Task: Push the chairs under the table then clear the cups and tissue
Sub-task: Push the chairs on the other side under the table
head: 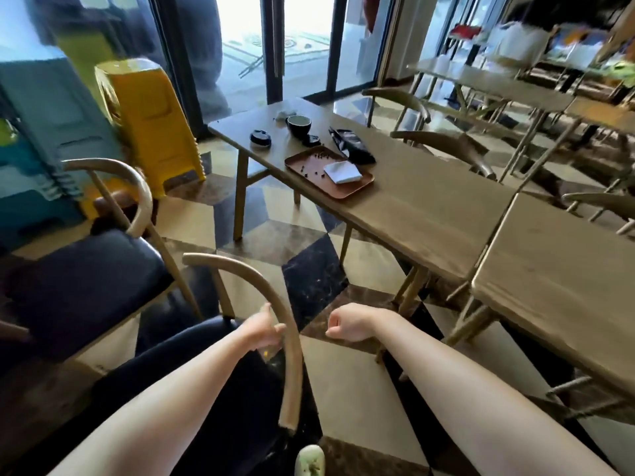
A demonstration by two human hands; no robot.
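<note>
One hand, your left hand (pixel 264 329), wraps the near chair (pixel 275 304) by its curved backrest to steer it; your right hand (pixel 347 326) hangs empty, seemingly fisted. Cup (pixel 299 124) and tissue (pixel 343 172) wait on the table (pixel 429 207) ahead.

A floor (pixel 309 269) of large polished tiles in cream, brown and black marble is seen, laid in a cube-like pattern. Tall glass doors (pixel 302 46) in dark frames are set at the back, and bright daylight is let in through them, with pale reflections thrown across the floor. To the left, a stack of yellow plastic stools (pixel 151 121) is stood beside a stack of teal ones (pixel 41 125). At upper right, more wooden tables (pixel 488 80) and curved-back chairs are ranged in rows, blurred. Farther back, white bags and coloured items are glimpsed on a counter, too blurred to be told apart.
</note>
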